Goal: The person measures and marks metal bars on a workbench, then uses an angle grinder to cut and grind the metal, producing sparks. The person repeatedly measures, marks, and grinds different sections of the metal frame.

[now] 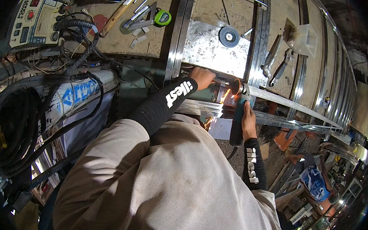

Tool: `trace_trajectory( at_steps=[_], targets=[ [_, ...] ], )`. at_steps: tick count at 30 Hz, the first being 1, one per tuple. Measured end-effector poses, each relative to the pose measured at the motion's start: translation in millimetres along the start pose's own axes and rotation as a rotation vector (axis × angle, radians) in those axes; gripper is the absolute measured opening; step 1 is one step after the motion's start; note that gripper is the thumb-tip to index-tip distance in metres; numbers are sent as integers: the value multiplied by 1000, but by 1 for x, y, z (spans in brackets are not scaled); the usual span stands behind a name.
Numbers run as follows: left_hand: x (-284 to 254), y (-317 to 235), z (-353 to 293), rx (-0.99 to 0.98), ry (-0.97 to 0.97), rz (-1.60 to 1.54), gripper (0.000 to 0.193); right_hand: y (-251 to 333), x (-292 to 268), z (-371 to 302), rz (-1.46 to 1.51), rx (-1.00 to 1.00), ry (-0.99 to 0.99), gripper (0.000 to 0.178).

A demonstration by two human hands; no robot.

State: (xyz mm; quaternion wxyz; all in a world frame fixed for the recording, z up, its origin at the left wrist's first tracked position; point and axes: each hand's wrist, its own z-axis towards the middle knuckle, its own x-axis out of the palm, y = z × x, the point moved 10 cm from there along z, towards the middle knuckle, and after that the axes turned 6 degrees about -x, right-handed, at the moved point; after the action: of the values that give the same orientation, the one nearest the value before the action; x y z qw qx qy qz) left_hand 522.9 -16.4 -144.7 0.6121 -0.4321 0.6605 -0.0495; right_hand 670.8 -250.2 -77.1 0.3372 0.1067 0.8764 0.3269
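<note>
My right hand (248, 121) is closed round the body of an angle grinder (237, 127), which stands with its head away from me. At the head, the disc glows with an orange ring, and orange sparks (225, 96) stream down toward me. Just left of the disc, my left hand (202, 78) is closed on a short, thin metal piece (221, 81) whose far end reaches the disc. Its exact kind is too small to make out. Beyond both hands, a shiny metal sheet (217, 52) lies between two metal bars, with a loose round grinding disc (229, 37) on it.
Long metal bars (299, 81) run across the workbench at right. A locking wrench (282, 67) and a clear plastic container (304, 39) sit among them. At left are a green tape measure (162, 17), a hammer (122, 10), a welding machine (35, 22), a gas cylinder (80, 91) and coiled black cables (12, 131).
</note>
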Motion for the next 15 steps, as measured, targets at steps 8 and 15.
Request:
trace_trajectory(
  at_steps=[8,15],
  targets=[
    [-3,-2,-1,10,2,20,26,15,0,-2,-18,-70,-42,91],
    [15,-5,-11,21,49,27,19,16,2,7,31,-74,-59,89]
  ],
)
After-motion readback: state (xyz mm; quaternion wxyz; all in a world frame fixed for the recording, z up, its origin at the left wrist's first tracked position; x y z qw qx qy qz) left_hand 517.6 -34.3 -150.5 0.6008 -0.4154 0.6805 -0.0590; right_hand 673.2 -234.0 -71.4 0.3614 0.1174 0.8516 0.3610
